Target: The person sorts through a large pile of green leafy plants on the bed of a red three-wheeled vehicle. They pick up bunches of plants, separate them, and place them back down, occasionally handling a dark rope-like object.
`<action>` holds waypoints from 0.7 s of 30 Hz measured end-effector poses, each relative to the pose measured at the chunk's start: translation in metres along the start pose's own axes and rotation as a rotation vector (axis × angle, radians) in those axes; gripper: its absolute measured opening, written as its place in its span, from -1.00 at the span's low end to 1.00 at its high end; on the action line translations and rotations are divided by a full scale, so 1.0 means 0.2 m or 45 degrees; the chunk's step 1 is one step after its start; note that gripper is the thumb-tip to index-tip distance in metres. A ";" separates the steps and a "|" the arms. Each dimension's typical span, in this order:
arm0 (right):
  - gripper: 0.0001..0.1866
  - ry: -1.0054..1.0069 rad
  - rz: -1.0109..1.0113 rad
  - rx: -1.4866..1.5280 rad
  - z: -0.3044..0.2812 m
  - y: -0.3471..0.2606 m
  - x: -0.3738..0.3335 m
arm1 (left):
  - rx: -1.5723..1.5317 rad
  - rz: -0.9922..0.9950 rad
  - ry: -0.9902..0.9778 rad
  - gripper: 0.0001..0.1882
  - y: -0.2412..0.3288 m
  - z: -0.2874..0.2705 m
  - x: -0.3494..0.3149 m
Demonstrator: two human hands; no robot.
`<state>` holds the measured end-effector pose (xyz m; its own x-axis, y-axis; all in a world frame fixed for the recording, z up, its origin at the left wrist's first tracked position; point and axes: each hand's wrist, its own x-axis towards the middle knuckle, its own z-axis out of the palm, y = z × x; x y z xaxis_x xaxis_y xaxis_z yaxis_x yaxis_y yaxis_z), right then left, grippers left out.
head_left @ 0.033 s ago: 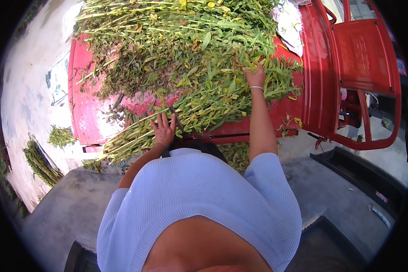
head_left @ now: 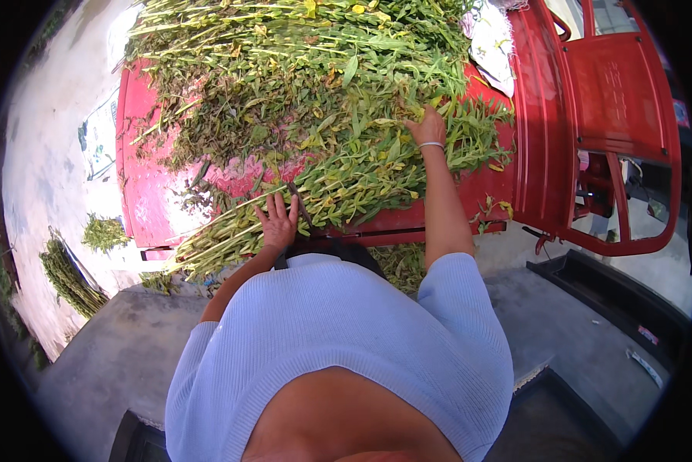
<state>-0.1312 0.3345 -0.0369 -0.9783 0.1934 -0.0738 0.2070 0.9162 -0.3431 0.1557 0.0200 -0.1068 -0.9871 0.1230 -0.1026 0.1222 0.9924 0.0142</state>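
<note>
Far left of the left grip, well apart: a tied-looking bundle of stalks (head_left: 73, 277) seen lying on the ground. Nearer, the red truck bed (head_left: 142, 196), partly covered by loose dry leaves (head_left: 230, 123) beyond the left grip. Left grip (head_left: 279, 222): fingers spread apart, laid at the near edge of the leafy stalks (head_left: 346, 189); nothing seen clamped. Just right of it, a dark thin strip (head_left: 300, 206), kind not told. Stalks' long axis slanted: bare ends left of and nearer than the left grip, leafy tops carried rightward and away, to the right grip (head_left: 427, 128). Bare ends best reached by the left grip, tops by the right. Right grip sunk among leaves; whether closed on any cannot be told.
</note>
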 end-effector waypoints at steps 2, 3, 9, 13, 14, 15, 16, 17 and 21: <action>-0.53 -0.241 -0.105 -0.484 0.01 -0.06 0.08 | -0.027 -0.001 -0.002 -0.43 0.00 0.00 0.00; -0.54 -0.287 -0.086 -0.463 0.07 -0.01 0.12 | -0.043 0.001 -0.002 -0.43 0.00 -0.01 0.00; -0.70 -0.418 0.654 0.482 0.21 0.33 0.30 | -0.040 -0.007 0.029 -0.43 0.01 -0.01 0.00; -0.74 -0.082 1.222 1.393 0.22 0.46 0.22 | -0.024 0.024 0.090 -0.41 0.02 0.00 0.01; -0.77 -0.070 1.288 1.602 0.21 0.49 0.20 | -0.016 0.027 0.064 -0.40 0.01 0.00 0.01; -0.78 -0.079 1.284 1.633 0.21 0.52 0.20 | -0.007 0.029 0.038 -0.40 0.01 -0.01 0.00; -0.79 -0.089 1.280 1.665 0.21 0.54 0.22 | -0.002 0.023 0.013 -0.40 0.01 -0.01 0.01; -0.80 -0.090 1.274 1.697 0.19 0.55 0.23 | -0.008 0.025 0.013 -0.40 0.01 -0.01 0.01; -0.84 -0.002 1.251 1.807 0.20 0.52 0.20 | -0.027 0.036 0.059 -0.42 0.00 -0.01 0.02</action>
<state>-0.1498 0.4232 -0.1119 -0.4953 0.4456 -0.7457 0.5203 -0.5353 -0.6654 0.1523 0.0206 -0.1045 -0.9870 0.1504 -0.0560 0.1485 0.9882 0.0374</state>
